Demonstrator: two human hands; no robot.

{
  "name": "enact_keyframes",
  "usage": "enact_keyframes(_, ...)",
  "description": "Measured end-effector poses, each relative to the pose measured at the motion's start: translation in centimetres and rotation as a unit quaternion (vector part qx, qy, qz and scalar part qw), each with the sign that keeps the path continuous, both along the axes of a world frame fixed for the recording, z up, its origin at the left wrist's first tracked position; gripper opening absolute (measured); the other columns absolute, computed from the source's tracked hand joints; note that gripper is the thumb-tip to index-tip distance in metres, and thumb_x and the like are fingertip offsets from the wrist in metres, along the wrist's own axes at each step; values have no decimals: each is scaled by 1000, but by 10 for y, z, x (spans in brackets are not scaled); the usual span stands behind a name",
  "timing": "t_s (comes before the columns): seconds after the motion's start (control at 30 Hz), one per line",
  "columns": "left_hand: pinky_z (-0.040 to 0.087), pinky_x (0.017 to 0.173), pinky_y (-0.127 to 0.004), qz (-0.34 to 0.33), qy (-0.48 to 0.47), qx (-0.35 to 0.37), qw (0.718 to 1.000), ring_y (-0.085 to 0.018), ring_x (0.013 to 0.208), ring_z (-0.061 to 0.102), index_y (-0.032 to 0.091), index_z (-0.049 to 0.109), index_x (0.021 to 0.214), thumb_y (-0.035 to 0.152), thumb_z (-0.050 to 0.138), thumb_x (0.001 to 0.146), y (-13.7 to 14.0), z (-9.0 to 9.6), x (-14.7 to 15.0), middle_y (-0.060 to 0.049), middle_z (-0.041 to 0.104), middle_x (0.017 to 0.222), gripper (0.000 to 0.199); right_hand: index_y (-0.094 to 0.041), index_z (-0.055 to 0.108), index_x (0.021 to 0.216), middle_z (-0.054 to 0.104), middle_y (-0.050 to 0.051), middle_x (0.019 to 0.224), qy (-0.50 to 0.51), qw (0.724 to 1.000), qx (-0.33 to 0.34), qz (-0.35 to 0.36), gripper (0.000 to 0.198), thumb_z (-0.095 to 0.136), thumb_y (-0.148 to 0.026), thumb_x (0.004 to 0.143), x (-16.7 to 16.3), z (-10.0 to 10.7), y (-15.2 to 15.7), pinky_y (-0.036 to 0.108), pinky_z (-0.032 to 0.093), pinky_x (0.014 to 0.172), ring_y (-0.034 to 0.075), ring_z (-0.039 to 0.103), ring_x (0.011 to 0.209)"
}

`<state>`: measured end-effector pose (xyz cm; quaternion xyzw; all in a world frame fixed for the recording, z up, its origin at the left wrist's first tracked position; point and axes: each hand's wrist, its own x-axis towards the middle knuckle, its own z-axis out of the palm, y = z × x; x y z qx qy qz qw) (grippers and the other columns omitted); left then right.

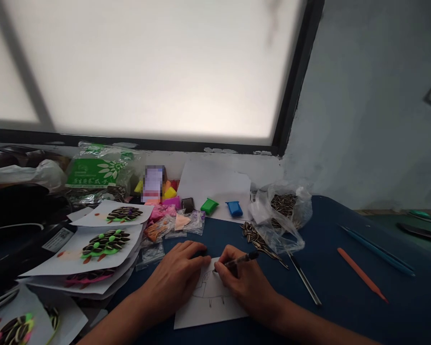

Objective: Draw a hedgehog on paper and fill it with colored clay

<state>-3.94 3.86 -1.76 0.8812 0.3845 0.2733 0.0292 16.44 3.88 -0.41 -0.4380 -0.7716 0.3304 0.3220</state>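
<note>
My right hand (242, 278) is closed around a black pen (242, 259), its tip down on a sheet of white paper (211, 316). The paper carries a thin line drawing with a rounded outline and short leg-like strokes at the bottom. My left hand (181, 273) rests on the paper's left edge with its fingers curled. A small dark piece like a pen cap (198, 254) shows between its fingers, partly hidden. Beyond my hands, a few loose striped sunflower seeds (253, 235) lie on the dark blue table (345, 306).
Left stands a stack of papers with seed-and-clay pictures (107, 247). Behind are a blurred phone (153, 183), small clay packs, a green pack (209, 206) and a blue pack (234, 208). Right are a bag of seeds (283, 206), tweezers (305, 280), an orange tool (362, 275) and blue tweezers (379, 251).
</note>
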Motion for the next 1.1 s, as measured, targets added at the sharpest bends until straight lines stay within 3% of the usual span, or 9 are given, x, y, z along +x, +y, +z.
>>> enact_keyframes(1.1, 52, 87, -44, -2, 3, 2, 1000, -28, 105, 60, 20, 71, 112, 7, 43, 94, 0, 1, -1, -11, 66, 116, 36, -21, 49, 75, 44, -5, 58, 15, 1000, -18, -18, 22, 49, -36, 92, 5, 0, 1, 25, 31, 50, 13, 43, 52)
